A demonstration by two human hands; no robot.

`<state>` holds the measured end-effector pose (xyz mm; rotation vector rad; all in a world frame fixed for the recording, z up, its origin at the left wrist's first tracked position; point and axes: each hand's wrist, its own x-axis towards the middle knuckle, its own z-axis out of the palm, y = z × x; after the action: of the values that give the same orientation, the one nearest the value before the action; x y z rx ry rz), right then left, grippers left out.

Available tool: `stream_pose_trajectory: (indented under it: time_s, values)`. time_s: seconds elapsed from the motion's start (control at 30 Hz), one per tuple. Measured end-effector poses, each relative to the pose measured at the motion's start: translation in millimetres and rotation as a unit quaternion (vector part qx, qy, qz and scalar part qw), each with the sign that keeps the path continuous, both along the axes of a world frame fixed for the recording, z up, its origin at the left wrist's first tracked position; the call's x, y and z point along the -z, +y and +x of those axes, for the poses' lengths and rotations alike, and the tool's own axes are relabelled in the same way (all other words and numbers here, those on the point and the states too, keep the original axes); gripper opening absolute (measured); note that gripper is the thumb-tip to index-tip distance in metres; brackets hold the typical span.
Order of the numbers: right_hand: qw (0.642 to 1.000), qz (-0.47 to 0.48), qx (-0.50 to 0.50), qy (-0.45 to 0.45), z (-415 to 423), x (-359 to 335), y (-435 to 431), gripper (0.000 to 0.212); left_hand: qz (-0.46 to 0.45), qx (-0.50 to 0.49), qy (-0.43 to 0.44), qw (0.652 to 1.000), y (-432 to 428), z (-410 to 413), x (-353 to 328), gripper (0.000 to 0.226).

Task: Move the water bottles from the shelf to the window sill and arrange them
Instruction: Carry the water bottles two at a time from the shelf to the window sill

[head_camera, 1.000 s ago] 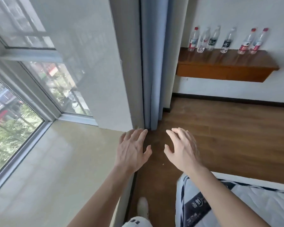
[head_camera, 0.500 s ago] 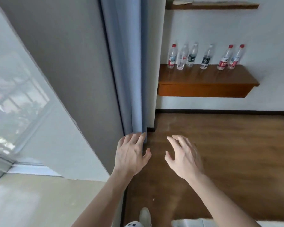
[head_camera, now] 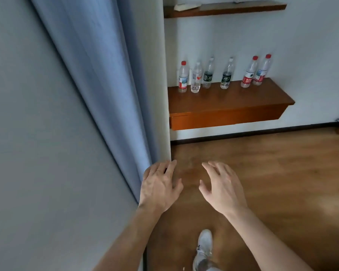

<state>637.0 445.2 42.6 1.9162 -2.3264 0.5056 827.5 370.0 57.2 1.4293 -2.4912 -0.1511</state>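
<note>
Hovering over the brown wooden floor (head_camera: 282, 173), the left hand (head_camera: 159, 186) and right hand (head_camera: 222, 187) hold nothing, their fingers loosely spread and slightly bent. Six clear plastic water bottles (head_camera: 227, 75) stand upright in a row on the brown wooden wall shelf (head_camera: 229, 100), well apart from both hands; their label print is too small to read. A blue pleated curtain (head_camera: 98, 75) hangs just beside the left hand. A white shoe (head_camera: 204, 249) is cut off at the bottom edge.

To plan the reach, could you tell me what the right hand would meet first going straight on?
The right hand has free air over the floor; probably the shelf first, near its left end, but depth is unclear.
</note>
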Motion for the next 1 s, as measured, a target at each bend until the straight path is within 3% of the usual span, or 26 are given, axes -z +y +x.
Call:
stream_pose_trajectory:
  time_s: [0.4, 0.67, 1.0]
  values:
    - [0.999, 0.011, 0.036, -0.003, -153.7, 2.4, -150.6, 0.054, 0.022, 0.007, -0.039, 0.999, -157.1, -156.9, -1.9, 0.062]
    - [1.0, -0.017, 0.005, -0.015, -273.2, -7.5, -252.7, 0.051, 0.023, -0.017, -0.039, 0.999, -260.1, -273.6, -5.8, 0.063]
    - [0.999, 0.02, -0.007, -0.032, -343.2, -7.1, -356.0, 0.056, 0.027, -0.061, -0.058, 0.996, -356.3, -338.7, 0.0, 0.065]
